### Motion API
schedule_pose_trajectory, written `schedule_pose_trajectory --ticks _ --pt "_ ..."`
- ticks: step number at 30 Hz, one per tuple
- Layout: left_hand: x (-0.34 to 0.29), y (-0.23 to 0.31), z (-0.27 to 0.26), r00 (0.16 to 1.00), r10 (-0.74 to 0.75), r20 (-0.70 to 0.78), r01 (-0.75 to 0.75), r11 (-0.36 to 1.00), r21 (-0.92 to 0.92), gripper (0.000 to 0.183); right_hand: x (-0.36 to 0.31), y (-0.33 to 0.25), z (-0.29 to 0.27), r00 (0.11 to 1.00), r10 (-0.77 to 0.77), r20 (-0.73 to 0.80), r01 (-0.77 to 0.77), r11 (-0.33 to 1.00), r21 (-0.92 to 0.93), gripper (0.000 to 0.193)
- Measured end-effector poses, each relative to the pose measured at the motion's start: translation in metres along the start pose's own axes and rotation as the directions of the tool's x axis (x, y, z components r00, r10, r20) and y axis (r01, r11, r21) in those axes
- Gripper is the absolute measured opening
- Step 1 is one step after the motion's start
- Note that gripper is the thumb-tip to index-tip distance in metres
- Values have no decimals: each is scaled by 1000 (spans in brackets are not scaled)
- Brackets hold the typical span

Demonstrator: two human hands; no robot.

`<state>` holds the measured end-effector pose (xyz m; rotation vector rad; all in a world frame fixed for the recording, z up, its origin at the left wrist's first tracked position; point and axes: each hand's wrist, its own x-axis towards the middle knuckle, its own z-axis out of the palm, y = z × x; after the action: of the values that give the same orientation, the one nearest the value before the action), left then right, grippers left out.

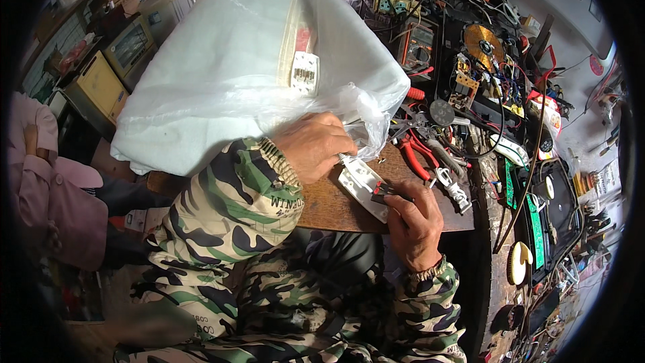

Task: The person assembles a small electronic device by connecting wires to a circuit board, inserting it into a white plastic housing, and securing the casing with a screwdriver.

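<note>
White switch housing [361, 185] lies flat on the brown wooden board [336, 208], long axis running from my left hand [314, 146], clamped on its upper end, down-right to my right hand [415, 225], whose fingers are pinched around a dark tool [390, 193], probably a screwdriver, tip on the housing's lower end. Red-handled pliers [413, 154] crowd just right of the housing; the bulky plastic-bagged bundle [248, 60] looms directly above it, and bare board shows only below.

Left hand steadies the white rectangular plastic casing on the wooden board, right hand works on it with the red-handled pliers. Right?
Not quite. In the head view the red-handled pliers lie untouched on the wooden board. The right hand holds a small dark tool against the white rectangular plastic casing; the left hand steadies it.
</note>
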<state>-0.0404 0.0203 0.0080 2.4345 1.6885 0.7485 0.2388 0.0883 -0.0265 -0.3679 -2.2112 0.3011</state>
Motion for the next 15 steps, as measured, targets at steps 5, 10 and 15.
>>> schedule_pose_trajectory --ticks 5,10,15 --pt "1 -1 4 1000 -9 -23 7 997 -74 27 2 -2 -4 999 15 46 -18 997 70 33" --pt "4 3 1 999 4 -39 -8 994 -106 25 2 -1 -3 999 12 34 -14 998 68 36" --pt "5 13 -7 999 -22 -32 16 983 -181 23 1 -2 -6 996 55 74 -63 991 119 42"
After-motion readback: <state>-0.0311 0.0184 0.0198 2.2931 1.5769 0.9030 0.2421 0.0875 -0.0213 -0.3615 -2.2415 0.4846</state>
